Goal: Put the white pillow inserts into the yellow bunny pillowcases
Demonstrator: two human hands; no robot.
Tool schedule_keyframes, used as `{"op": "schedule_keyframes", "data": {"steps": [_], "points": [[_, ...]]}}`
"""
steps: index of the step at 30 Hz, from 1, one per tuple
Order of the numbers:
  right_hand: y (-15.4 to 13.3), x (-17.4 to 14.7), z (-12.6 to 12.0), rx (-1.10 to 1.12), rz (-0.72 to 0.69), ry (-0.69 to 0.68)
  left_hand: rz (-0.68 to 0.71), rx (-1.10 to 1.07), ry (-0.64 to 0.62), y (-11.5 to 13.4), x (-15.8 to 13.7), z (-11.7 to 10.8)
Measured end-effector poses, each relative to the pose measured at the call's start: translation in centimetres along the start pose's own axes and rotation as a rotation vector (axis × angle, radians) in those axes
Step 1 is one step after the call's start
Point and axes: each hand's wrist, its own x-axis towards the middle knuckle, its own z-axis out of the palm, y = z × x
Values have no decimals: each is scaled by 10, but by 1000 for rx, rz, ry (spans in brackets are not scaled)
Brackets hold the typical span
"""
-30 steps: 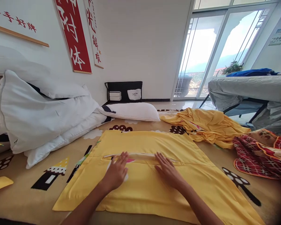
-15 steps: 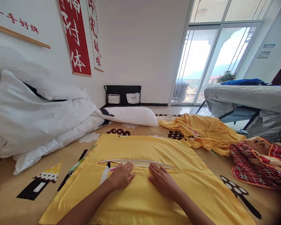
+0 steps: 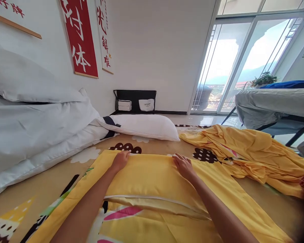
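Note:
A yellow pillowcase [image 3: 147,179] lies spread on the patterned bedding in front of me. Across it runs a long slit edged in white, gaping a little, with pink and white print near it. At the far edge of the cloth, my left hand [image 3: 121,160] rests left of the middle, fingers outstretched. Further right on that same edge lies my right hand [image 3: 184,166], its fingers extended and slightly apart. The undersides of both hands are hidden, and I see no fold of cloth pinched in either.
White pillows [image 3: 40,128] are piled on the left, and another white pillow [image 3: 144,125] lies beyond the pillowcase. Crumpled yellow fabric [image 3: 253,148] sits to the right. A covered table [image 3: 276,101] stands near the glass door [image 3: 225,67]; a black rack [image 3: 135,96] is against the wall.
Both hands have moved from beside the slit forward to the pillowcase's far edge and spread wider apart. The view has shifted closer, and the slit gapes more.

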Motion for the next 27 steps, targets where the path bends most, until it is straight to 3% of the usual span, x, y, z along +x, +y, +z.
{"op": "schedule_keyframes", "data": {"steps": [3,7,15,22,27], "points": [[6,28,9,13,70,0,-43,6,19,-3,26,18],[17,53,10,21,87,-113,-85,-7,-73,-5,49,30],[30,74,6,67,4,-321,-27,-71,-253,-8,60,24],[25,70,2,76,-28,-169,-9,-118,-174,-13,71,21],[21,65,11,16,-62,-80,-21,-56,-126,-12,78,30]]}}
